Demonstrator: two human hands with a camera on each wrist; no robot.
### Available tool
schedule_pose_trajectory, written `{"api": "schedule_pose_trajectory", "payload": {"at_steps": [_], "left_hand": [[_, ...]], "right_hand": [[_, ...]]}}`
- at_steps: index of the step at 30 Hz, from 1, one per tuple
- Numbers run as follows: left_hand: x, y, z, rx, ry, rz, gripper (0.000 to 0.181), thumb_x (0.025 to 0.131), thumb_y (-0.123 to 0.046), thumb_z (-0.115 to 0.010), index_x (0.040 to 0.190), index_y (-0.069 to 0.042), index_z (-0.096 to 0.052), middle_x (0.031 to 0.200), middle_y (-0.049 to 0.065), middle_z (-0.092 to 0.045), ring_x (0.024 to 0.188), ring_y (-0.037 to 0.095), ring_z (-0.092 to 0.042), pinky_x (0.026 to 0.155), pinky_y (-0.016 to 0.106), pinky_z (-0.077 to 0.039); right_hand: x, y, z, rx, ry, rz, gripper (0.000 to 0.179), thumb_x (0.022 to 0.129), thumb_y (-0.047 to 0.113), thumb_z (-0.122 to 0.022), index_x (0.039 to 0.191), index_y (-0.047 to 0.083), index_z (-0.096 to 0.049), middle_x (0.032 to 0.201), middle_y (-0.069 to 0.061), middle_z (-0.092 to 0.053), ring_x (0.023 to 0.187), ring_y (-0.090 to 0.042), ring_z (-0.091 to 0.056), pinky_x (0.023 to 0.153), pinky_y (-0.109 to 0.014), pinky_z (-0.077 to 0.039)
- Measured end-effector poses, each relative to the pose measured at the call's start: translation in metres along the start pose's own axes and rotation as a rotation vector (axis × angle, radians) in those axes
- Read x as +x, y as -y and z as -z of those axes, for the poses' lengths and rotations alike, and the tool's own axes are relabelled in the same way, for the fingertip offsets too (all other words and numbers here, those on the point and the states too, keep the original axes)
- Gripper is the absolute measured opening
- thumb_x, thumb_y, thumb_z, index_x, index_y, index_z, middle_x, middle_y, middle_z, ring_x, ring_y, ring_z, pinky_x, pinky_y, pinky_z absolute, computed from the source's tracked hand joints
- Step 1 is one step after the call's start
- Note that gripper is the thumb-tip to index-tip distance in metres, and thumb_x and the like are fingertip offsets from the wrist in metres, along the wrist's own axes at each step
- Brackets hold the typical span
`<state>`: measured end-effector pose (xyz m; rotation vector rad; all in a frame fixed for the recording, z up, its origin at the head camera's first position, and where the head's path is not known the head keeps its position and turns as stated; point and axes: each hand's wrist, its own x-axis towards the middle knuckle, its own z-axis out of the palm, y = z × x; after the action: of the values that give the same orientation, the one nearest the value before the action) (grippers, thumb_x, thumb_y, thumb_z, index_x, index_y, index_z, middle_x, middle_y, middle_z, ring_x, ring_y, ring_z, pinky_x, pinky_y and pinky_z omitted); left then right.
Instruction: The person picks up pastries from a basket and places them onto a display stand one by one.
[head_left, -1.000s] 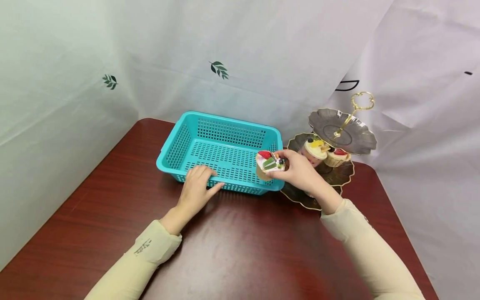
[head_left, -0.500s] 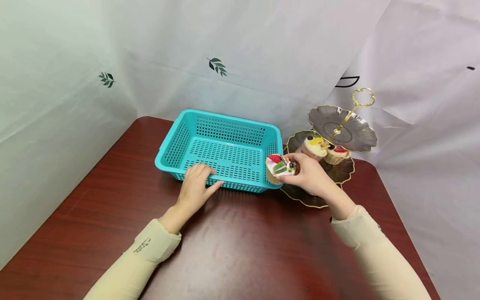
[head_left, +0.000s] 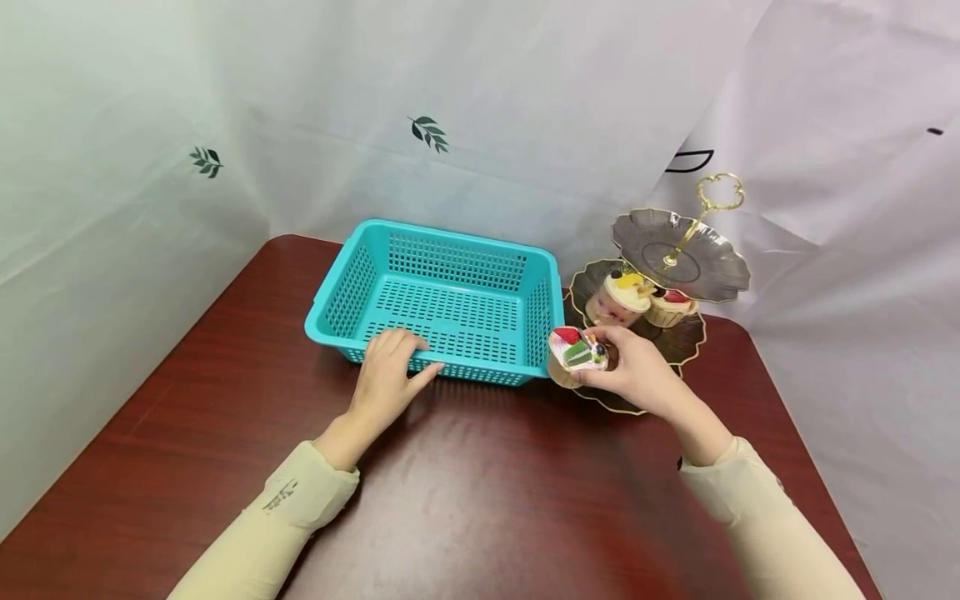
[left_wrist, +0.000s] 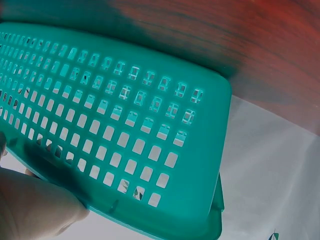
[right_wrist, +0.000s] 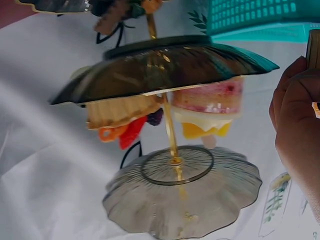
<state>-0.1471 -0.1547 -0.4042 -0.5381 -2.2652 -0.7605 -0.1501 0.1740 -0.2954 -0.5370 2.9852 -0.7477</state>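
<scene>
My left hand (head_left: 384, 379) holds the near rim of a turquoise plastic basket (head_left: 438, 232), fingers over the edge and thumb on the outside. The left wrist view has the thumb (left_wrist: 40, 205) against the rim of the perforated wall (left_wrist: 200, 170). Between thumb and fingers, my right hand (head_left: 645, 379) grips a fruit cupcake (head_left: 564, 372) topped with strawberry, a green slice and a dark berry. That cupcake is just off the basket's near right corner, over the lowest tier of a cake stand (head_left: 723, 279). At the edge of the right wrist view, my right hand (right_wrist: 300, 130) is partly cut off.
The stand has three smoky, gold-edged scalloped tiers and a gold ring handle (head_left: 722, 192). On its middle tier stand a layered dessert cup (head_left: 617, 307) and a fruit tart (head_left: 670, 312). White cloth (head_left: 525, 108) hangs behind the dark red table (head_left: 450, 500).
My right hand has moved the cupcake rightward and toward me, from above the basket's right end to over the stand's lowest tier. My left hand stays on the rim.
</scene>
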Motion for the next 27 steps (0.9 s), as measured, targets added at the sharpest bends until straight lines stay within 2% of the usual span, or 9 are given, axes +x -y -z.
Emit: {"api": "schedule_pose_trajectory", "payload": {"at_steps": [6,10,27], "left_hand": [[0.0,0.0,0.001,-0.01,-0.001,0.004,0.03,0.073,-0.019,-0.083,0.09,-0.005,-0.063,0.085,0.009,-0.063,0.086,0.028,-0.057,0.082,0.045,-0.044],[0.0,0.0,0.001,-0.011,-0.002,-0.002,0.03,0.073,-0.02,-0.083,0.09,-0.004,-0.063,0.085,0.009,-0.063,0.085,0.028,-0.056,0.082,0.045,-0.043],[0.001,0.0,-0.001,-0.013,-0.01,-0.01,0.031,0.073,-0.02,-0.083,0.091,-0.004,-0.063,0.085,0.009,-0.063,0.085,0.028,-0.056,0.083,0.045,-0.043]], "right_hand": [[-0.009,-0.005,0.001,0.02,-0.003,-0.034,0.057,0.075,0.027,-0.078,0.12,-0.003,-0.059,0.086,-0.009,-0.062,0.074,-0.018,-0.052,0.061,-0.024,-0.041],[-0.017,-0.008,-0.001,0.027,-0.008,-0.042,0.057,0.075,0.028,-0.078,0.119,-0.003,-0.059,0.089,-0.009,-0.063,0.075,-0.016,-0.053,0.062,-0.023,-0.042],[-0.036,-0.026,-0.021,0.02,-0.058,-0.066,0.056,0.074,0.028,-0.079,0.119,0.0,-0.06,0.086,-0.007,-0.062,0.074,-0.016,-0.051,0.062,-0.022,-0.041]]}}
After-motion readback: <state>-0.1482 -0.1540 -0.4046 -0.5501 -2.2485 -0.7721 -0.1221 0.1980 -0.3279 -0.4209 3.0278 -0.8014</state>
